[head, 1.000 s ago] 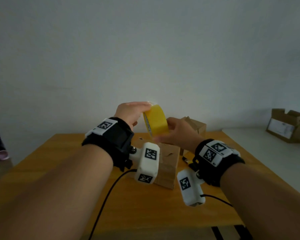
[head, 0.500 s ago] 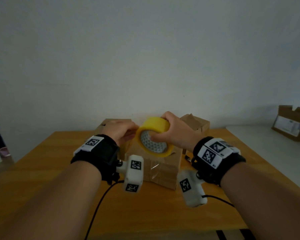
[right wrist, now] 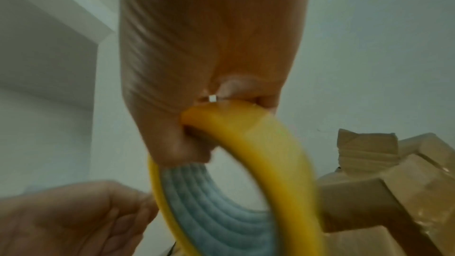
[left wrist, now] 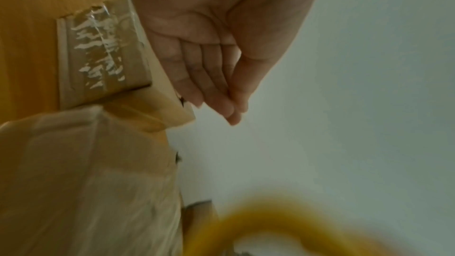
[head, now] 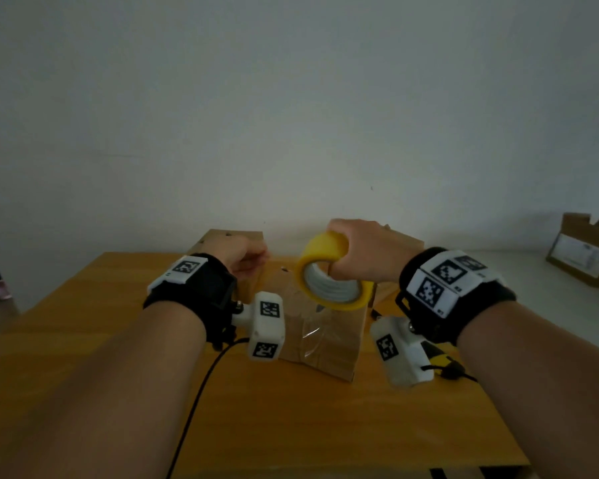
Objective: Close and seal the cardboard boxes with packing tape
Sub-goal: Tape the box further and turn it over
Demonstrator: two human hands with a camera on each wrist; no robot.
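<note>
Cardboard fills the middle of the head view: a closed box (head: 322, 326) sits on the wooden table (head: 291, 426), a glossy strip of clear tape already creased down its near face, with the yellow tape roll (head: 332, 281) held just above its top. The right hand (head: 367, 254) grips that roll, fingers hooked through the core and over the outer band; the left hand (head: 244, 259) hovers just left of the roll, over the box's far left corner, fingers drawn together as if pinching, though no tape end shows between them. A second box (head: 232, 236) stands behind, and an opened one (head: 588, 254) with a pale label (too small to read) rests well apart on the right. From the left wrist, the left hand (left wrist: 216, 69) shows fingers straight and pressed together with the thumb laid against them, nothing visibly caught; an old-taped box end (left wrist: 101, 55) lies beside it. From the right wrist, the roll (right wrist: 246, 172) is clamped at its upper rim, its ribbed grey-blue core clear. I judge the roll stiff and light, best held through the core; the free film will be thin, clingy and quick to fold on itself. No brand or legible writing appears, only square markers on the wristbands.
</note>
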